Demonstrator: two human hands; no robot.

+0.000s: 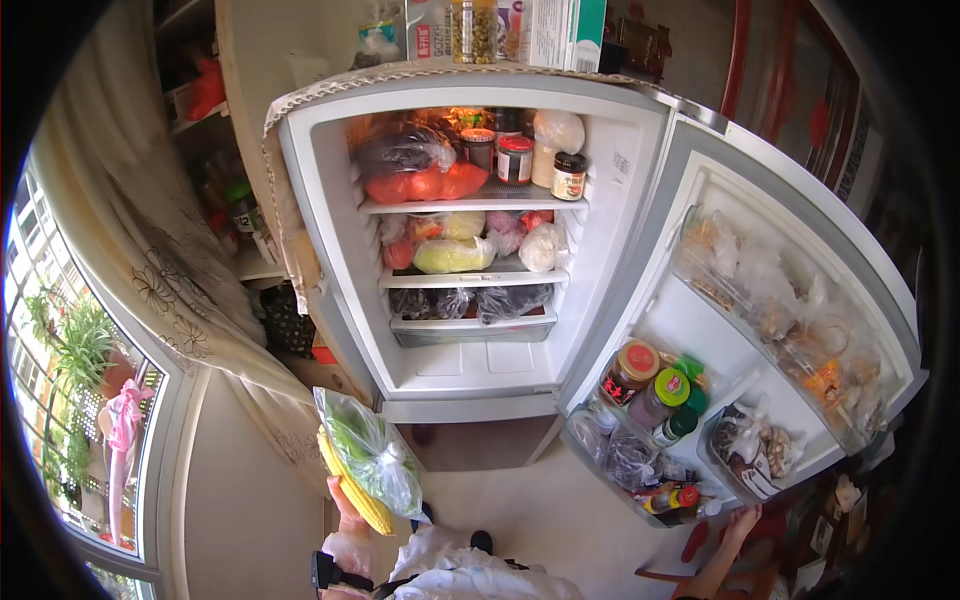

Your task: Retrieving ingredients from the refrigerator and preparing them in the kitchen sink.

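My left hand grips a yellow corn cob and a knotted clear plastic bag of green vegetables, held in front of the refrigerator. Its door stands wide to the right. My right hand is at the door's lower outer edge, fingers curled against it; some fingertips are hidden. Inside, the top shelf bears jars and bagged food. Several bagged items fill the middle shelf. Dark plastic bags lie at the lower shelf and drawer.
Jars, bottles and bags crowd the lower door bins. Bagged food fills the upper door bin. A jar and boxes stand on top. A curtain and window are at left. Wooden furniture stands at lower right.
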